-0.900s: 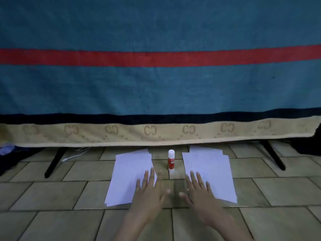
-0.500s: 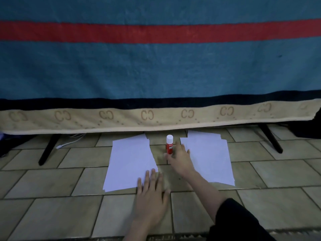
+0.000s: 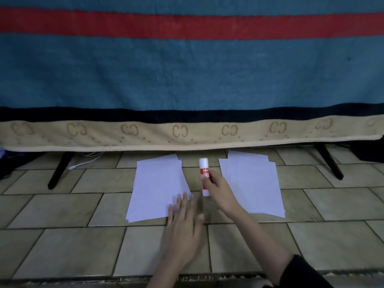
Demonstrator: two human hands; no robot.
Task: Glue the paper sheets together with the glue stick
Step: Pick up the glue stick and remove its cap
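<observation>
Your right hand [image 3: 218, 189] grips the red-and-white glue stick [image 3: 204, 176] between two white paper stacks, cap on. Your left hand [image 3: 184, 223] lies flat, fingers straight, steadying the left stack [image 3: 158, 188]

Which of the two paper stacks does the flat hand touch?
The left paper stack: the left hand lies on its near corner. The right paper stack is untouched.

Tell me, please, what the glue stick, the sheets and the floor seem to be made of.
Glue stick: probably smooth plastic, with a white cap and a red label. Left sheets and right sheets: thin matt white paper, lying flat with slightly fanned edges. Floor: beige tiles, likely ceramic, with dark grout lines and a faint sheen.
</observation>
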